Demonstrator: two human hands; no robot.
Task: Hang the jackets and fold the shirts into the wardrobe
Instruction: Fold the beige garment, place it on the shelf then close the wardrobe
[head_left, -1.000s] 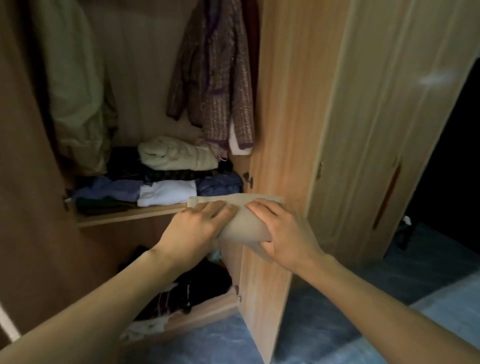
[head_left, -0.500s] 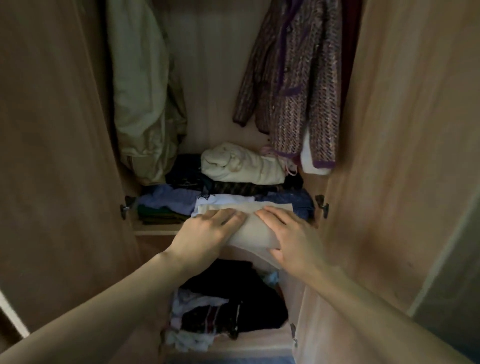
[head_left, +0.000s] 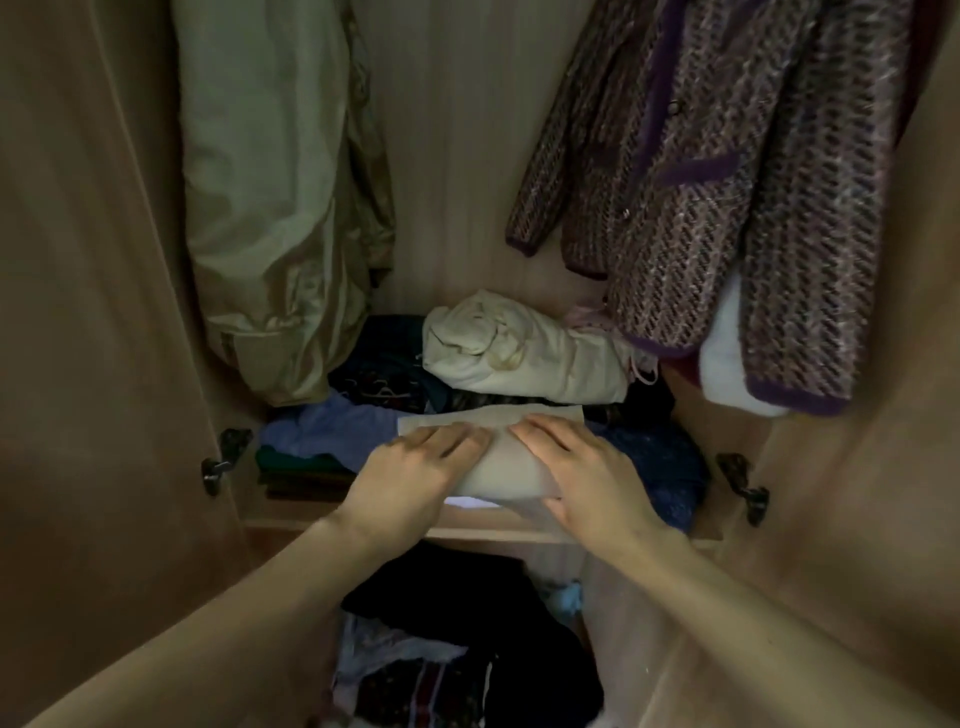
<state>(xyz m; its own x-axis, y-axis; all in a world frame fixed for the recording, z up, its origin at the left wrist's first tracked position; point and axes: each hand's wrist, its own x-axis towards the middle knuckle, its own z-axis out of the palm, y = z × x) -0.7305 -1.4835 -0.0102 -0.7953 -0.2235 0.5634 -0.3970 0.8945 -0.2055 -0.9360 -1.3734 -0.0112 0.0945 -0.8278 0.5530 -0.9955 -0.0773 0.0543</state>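
While reaching into wardrobe (head_left: 78, 312), both forearms enter from bottom edge, bare. Lower compartment nearest: heap of dark clothes (head_left: 457, 639), black on top, striped and white bits below, small pale blue scrap at right. Shelf edge (head_left: 493, 532) just above that, running across behind wrists. Left hand (head_left: 415, 470) flat, palm down, fingers stretched forward on left part of folded beige shirt (head_left: 496, 462); thumb side hidden, so pressing or pinching cannot be told. Right hand (head_left: 582, 467) same pose on right part, fingers spread forward, thumb tucked under front fold of shirt, gripping that edge. Fingertips of both hands close together, not touching. Shirt lying on top of shelf stack at front middle, far edge straight and flat, front edge overhanging white garment (head_left: 467, 503) slightly. Left of shirt: blue garment (head_left: 322, 426) on folded green pile (head_left: 291, 467). Right of shirt: dark blue speckled garment (head_left: 660, 462). Behind: rolled cream bundle (head_left: 519, 358) on dark patterned clothes (head_left: 379, 374). Farther back, hanging: olive shiny jacket (head_left: 280, 208) at left, hem touching shelf stack; purple tweed jacket (head_left: 727, 182) at right with white lining or garment showing below hem. Door hinges: left hinge (head_left: 223, 457), right hinge (head_left: 743, 486). Pale wood back panel (head_left: 457, 156) between jackets.
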